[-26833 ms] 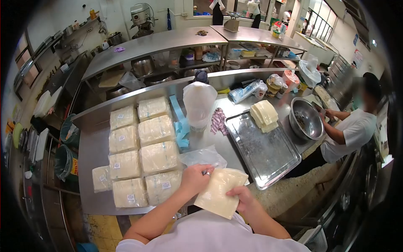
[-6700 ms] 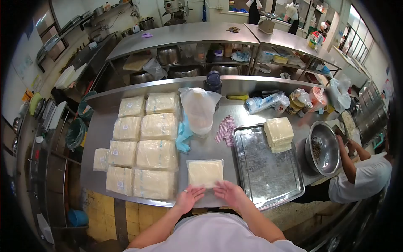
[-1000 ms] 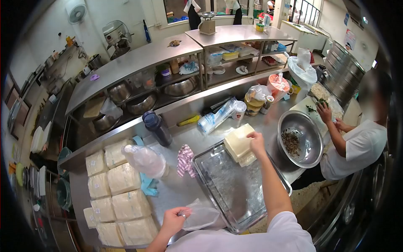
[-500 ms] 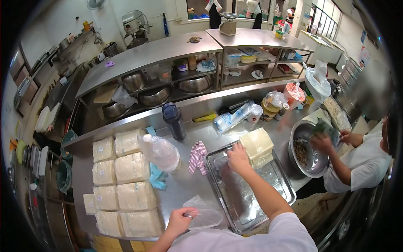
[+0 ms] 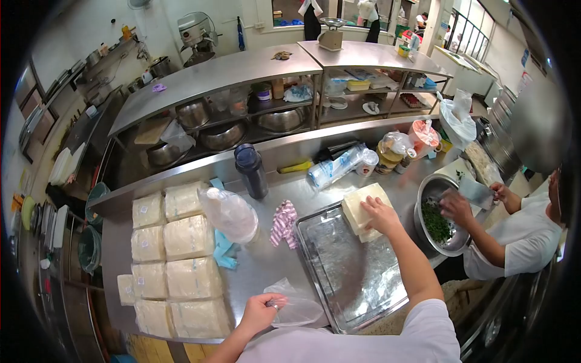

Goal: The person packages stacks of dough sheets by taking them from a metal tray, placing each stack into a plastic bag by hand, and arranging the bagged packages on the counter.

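Note:
My left hand is closed on a clear plastic bag at the table's front edge. On a stack of thin, pale square wrappers, my right hand lies with its fingers stretched out over the right side. The stack sits at the far end of a shiny metal tray, and its lower sheets are fanned a little out of line. To the left of the tray lies a striped pink cloth.
Several wrapped packs fill the table's left side, beside a tall plastic-wrapped stack and a dark bottle. To the right, a co-worker's hand is over a metal bowl of chopped greens; their other hand holds a broad blade.
My right hand has moved right, from the stack's left edge onto its top. My left hand stays with the bag. Chopped greens now lie in the co-worker's bowl.

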Available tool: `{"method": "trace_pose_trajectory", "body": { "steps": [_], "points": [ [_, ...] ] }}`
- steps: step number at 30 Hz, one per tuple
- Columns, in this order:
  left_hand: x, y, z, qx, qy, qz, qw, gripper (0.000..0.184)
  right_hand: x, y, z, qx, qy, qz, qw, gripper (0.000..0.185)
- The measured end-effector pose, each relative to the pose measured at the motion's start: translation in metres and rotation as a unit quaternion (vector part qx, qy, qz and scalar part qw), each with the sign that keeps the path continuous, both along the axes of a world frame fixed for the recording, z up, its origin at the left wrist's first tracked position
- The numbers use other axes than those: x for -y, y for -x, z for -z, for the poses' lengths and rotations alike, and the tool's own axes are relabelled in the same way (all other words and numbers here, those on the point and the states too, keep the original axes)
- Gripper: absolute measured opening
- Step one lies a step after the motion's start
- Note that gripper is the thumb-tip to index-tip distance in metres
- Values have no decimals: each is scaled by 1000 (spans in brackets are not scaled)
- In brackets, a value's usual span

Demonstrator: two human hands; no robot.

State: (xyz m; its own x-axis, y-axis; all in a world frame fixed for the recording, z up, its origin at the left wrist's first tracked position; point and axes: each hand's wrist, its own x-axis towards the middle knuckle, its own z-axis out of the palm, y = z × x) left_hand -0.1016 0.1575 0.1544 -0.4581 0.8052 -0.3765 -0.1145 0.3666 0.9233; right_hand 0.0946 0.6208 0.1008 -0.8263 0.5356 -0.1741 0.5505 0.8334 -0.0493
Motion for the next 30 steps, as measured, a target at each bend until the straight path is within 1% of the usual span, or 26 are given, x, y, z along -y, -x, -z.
{"method": "trace_pose_trajectory", "body": {
  "steps": [1, 4, 7, 11, 14, 15, 16, 17, 20, 22, 23, 26, 29, 30],
  "points": [
    [2, 0, 1, 1, 2, -4, 1000, 19, -2, 0, -2, 13, 5, -13, 1000, 83],
    [5, 1, 7, -19, 14, 0, 1000, 19, -2, -10, 19, 8, -101, -111, 989, 66],
    [7, 1, 9, -16, 25, -9, 1000, 19, 12, -15, 35, 8, -274, -192, 942, 58],
    [5, -1, 3, -14, 34, -19, 999, 18, 6, -3, 33, -3, -288, -208, 935, 52],
    [7, 1, 6, -7, 27, -29, 999, 18, -19, 3, 55, -10, -215, -192, 958, 56],
    [7, 2, 4, -10, 22, -32, 999, 18, -19, 9, 45, -8, -126, -126, 984, 53],
    [8, 2, 2, -14, 17, -35, 999, 18, -15, 21, 16, -4, -37, -60, 998, 51],
    [8, 1, 1, -18, 18, -41, 999, 18, -12, 30, -2, -1, 53, 7, 999, 49],
    [14, 0, -3, -38, 29, -48, 998, 18, -22, 27, -4, -123, 92, 26, 988, 35],
    [17, 0, -5, -57, 46, -39, 997, 18, -10, 27, -20, -165, 96, 55, 980, 30],
    [18, 0, -4, -46, 38, -45, 997, 18, -6, 28, -26, -186, 99, 69, 975, 27],
    [25, -5, 0, -20, 21, -67, 997, 18, -20, 25, -26, -246, 72, 104, 961, 26],
    [26, -5, -4, -17, 21, -80, 996, 18, -25, 22, -58, -363, 124, 137, 913, 25],
    [26, -3, -4, -21, 26, -82, 996, 18, -27, 20, -69, -395, 167, 134, 893, 24]
  ]
}}
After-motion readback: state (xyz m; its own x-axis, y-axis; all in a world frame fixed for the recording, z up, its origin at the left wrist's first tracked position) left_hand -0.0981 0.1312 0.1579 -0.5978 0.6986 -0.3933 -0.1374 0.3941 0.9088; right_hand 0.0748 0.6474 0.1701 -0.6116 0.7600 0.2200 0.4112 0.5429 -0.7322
